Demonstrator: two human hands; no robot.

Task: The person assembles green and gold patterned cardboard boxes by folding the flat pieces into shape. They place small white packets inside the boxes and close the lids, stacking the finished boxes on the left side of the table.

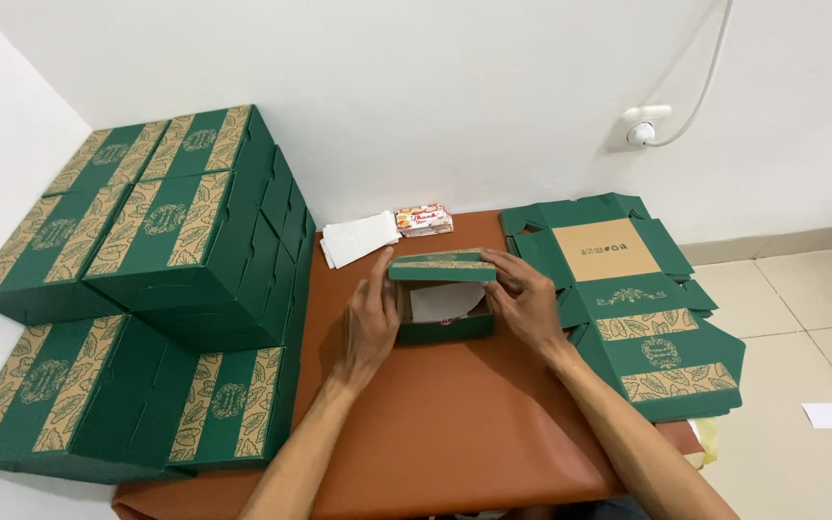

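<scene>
Your left hand (370,323) and right hand (529,300) clasp opposite sides of the small green cardboard box with gold leaf print (442,294), fingertips on its half-lowered lid. It sits mid-table on the brown tabletop (455,433), probably light and easily creased; hold by the walls. Flat box blanks (642,318) lie right, stacked boxes (146,289) left.

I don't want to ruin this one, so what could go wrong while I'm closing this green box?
1. The white paper inside the green box sits close under the half-lowered lid; it may get pinched in the seam.
2. Both hands, left hand and right hand, press the sides, so the thin card might buckle.
3. The box stack leans close by; a nudge might topple it.
</scene>
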